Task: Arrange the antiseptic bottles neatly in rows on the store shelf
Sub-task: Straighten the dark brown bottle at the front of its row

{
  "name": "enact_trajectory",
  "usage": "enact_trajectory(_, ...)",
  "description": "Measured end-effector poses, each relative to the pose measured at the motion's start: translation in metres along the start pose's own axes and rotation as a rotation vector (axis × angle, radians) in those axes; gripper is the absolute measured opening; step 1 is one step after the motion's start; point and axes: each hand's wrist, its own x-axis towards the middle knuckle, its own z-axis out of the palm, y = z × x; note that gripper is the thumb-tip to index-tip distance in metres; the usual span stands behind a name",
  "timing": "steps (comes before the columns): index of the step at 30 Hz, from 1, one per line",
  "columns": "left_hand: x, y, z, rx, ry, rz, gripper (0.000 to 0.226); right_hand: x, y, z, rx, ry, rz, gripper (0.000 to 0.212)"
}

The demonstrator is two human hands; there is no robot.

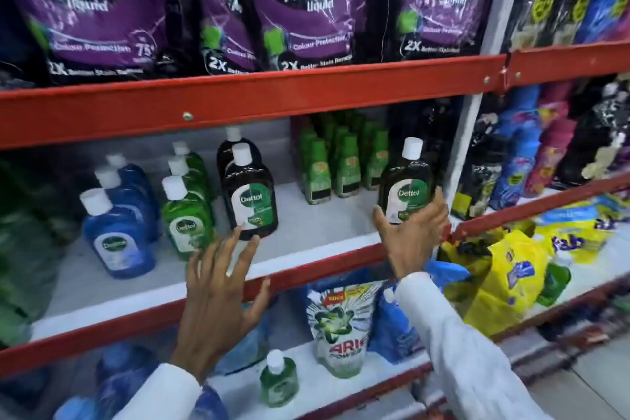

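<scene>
The right hand (414,232) grips a brown bottle (406,186) around its lower body, fingers wrapped over the label, and holds it upright above the right part of the shelf (317,235). The left hand (218,286) is open with fingers spread, empty, its fingertips just short of the front brown bottle (250,196) of a short row; blue bottles (117,225) and green bottles (186,211) stand in rows to the left. The bottle looks like rigid plastic, full of liquid, so moderately heavy and stiff rather than squashy. Its glossy label and smooth sides could be slippery. The flat, broad body gives the surest hold; the narrow white cap (411,148) would likely let it swing.
</scene>
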Motion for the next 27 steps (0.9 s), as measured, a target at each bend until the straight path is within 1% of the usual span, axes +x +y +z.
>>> enact_trajectory(1, -0.001, -0.002, 0.002, -0.003, -0.048, -0.017, 0.065, 0.006, 0.004, 0.005, 0.006, -0.021, 0.059, 0.118)
enact_trajectory(3, -0.007, -0.008, 0.006, 0.001, -0.052, -0.046, 0.064, 0.017, 0.008, 0.011, 0.006, -0.078, 0.140, 0.129)
enact_trajectory(5, -0.016, -0.015, 0.008, 0.006, -0.053, -0.061, 0.063, 0.028, 0.010, 0.019, 0.032, -0.130, 0.180, 0.132)
enact_trajectory(7, -0.021, -0.021, 0.006, 0.012, -0.058, -0.069, 0.062, 0.032, 0.009, 0.022, 0.095, -0.147, 0.207, 0.129)
enact_trajectory(10, -0.032, -0.035, 0.005, 0.035, -0.071, -0.100, 0.060, 0.023, 0.001, 0.022, 0.166, -0.118, 0.190, 0.122)
enact_trajectory(13, -0.042, -0.047, 0.004, 0.035, -0.089, -0.151, 0.058, -0.007, -0.023, 0.022, 0.248, -0.100, 0.126, 0.113)
enact_trajectory(15, -0.051, -0.057, 0.002, 0.038, -0.108, -0.182, 0.056, -0.031, -0.047, 0.025, 0.300, -0.169, 0.069, 0.108)
enact_trajectory(18, -0.065, -0.074, 0.001, 0.028, -0.152, -0.211, 0.053, -0.070, -0.085, 0.035, 0.314, -0.329, -0.026, 0.098)
enact_trajectory(20, -0.073, -0.083, 0.002, -0.006, -0.154, -0.211, 0.052, -0.094, -0.105, 0.045, 0.294, -0.426, -0.044, 0.094)
enact_trajectory(22, -0.076, -0.087, 0.002, -0.035, -0.142, -0.197, 0.049, -0.112, -0.117, 0.056, 0.278, -0.507, -0.033, 0.097)
enact_trajectory(25, -0.074, -0.090, 0.002, -0.077, -0.120, -0.200, 0.045, -0.127, -0.128, 0.068, 0.274, -0.547, -0.016, 0.104)
enact_trajectory(27, -0.074, -0.091, 0.004, -0.099, -0.109, -0.197, 0.045, -0.130, -0.130, 0.071, 0.265, -0.541, -0.023, 0.106)
